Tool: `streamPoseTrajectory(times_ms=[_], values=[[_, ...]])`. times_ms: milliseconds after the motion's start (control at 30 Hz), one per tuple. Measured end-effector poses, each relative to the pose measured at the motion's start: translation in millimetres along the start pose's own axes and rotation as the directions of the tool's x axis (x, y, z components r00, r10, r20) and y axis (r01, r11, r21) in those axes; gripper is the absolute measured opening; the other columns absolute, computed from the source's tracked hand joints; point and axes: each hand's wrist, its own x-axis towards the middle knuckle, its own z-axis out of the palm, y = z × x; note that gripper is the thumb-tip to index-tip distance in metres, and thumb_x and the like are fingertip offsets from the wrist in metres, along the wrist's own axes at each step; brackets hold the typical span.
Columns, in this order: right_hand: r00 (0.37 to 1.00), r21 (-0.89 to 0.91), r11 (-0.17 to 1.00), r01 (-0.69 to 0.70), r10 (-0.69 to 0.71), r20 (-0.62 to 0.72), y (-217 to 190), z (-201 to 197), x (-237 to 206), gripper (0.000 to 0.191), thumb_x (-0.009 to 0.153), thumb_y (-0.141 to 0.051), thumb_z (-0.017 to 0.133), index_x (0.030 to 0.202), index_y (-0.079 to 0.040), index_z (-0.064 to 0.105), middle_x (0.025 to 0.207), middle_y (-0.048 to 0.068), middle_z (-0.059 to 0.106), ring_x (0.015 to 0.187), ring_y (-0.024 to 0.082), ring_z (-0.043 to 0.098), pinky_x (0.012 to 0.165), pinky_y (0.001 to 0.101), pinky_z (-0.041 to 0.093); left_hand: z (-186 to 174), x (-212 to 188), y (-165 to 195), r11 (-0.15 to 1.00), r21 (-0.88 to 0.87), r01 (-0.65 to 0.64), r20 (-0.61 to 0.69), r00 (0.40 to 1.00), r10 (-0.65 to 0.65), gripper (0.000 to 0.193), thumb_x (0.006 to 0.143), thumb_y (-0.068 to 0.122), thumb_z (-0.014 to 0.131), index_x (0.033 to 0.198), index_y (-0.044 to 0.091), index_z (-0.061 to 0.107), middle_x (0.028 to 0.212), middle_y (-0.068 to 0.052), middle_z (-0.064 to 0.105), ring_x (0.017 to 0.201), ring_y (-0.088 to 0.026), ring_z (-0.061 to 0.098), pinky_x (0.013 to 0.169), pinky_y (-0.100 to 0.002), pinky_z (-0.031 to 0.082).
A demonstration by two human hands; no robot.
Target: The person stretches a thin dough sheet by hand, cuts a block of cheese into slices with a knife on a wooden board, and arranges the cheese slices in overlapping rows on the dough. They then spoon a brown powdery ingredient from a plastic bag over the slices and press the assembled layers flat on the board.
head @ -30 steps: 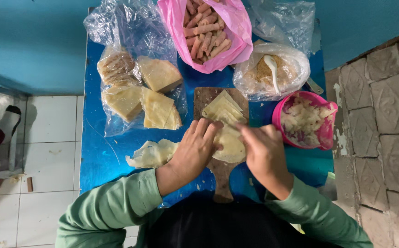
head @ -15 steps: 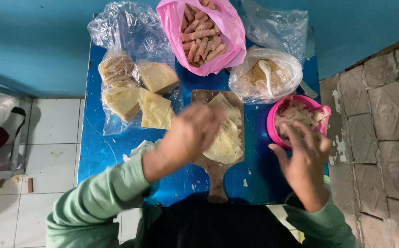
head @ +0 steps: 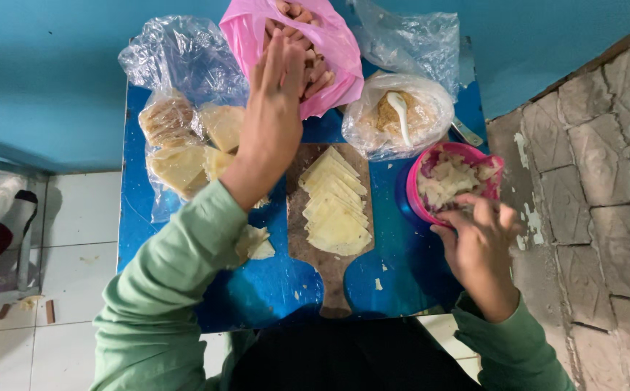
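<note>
Head view, looking straight down. A small blue desk (head: 257,289) stands against a blue wall; white floor tiles lie to the left and rough stone paving to the right.

Left hand (head: 275,108): stretched forward over the desk, fingers (head: 275,61) extended straight and close together, tips at the mouth of the pink bag (head: 336,43). The bag lies open at the far edge and is filled with small sausages (head: 315,72). Whether the fingers have hold of a sausage cannot be told; the palm side is hidden.

Right hand (head: 478,242): at the near rim of the pink bowl (head: 420,195), fingers curled and touching the rim. The bowl contains a pale shredded filling (head: 449,177). Whether anything is pinched in the fingers cannot be told.

Between the hands: a wooden cutting board (head: 329,275), handle toward the person, carrying overlapping pale yellow wrappers (head: 336,210) in a row.

Left part of desk: a clear plastic bag (head: 177,65) with stacks of wrappers (head: 177,163); a few loose pieces (head: 257,242) lie just beside the left forearm.

Far right: a clear bag (head: 369,123) of brown crumbs with a white spoon (head: 399,112) in it, just beyond the bowl. Another clear bag (head: 409,40) lies behind it.

Sleeves are green.
</note>
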Motion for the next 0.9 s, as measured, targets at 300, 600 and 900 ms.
streamPoseTrajectory(times_ms=[300,600,900], values=[[0.995,0.244,0.964,0.103,-0.097,-0.037,-15,-7,5,0.031,0.081,-0.029,0.084,0.105,-0.018,0.067,0.123,0.006,0.061,0.123,0.031,0.05,0.103,0.0487,0.033,-62,-74,59,0.955,-0.205,0.213,0.497,0.863,-0.085,0.041,0.082,0.011,0.074,0.12,0.0,0.065,0.107,-0.019,0.063,0.098,-0.04,0.059,0.084,-0.047,0.05],[0.868,0.017,0.868,0.495,-0.496,0.027,-98,10,1,0.056,0.086,-0.004,0.062,0.14,-0.02,0.066,0.156,0.012,0.049,0.13,0.034,0.043,0.101,0.046,0.034,-61,-116,71,0.951,-0.122,0.284,0.778,0.622,-0.086,0.034,0.082,0.024,0.078,0.1,0.001,0.061,0.103,-0.018,0.066,0.102,-0.036,0.064,0.084,-0.043,0.053],[0.885,0.181,0.886,0.426,-0.45,0.12,-86,2,-4,0.072,0.074,0.0,0.059,0.138,-0.033,0.059,0.156,0.011,0.045,0.132,0.038,0.04,0.103,0.053,0.032,-56,-123,72,0.948,-0.167,0.27,0.726,0.684,-0.067,0.035,0.081,0.022,0.078,0.102,0.0,0.061,0.107,-0.019,0.065,0.111,-0.037,0.061,0.094,-0.043,0.049]])
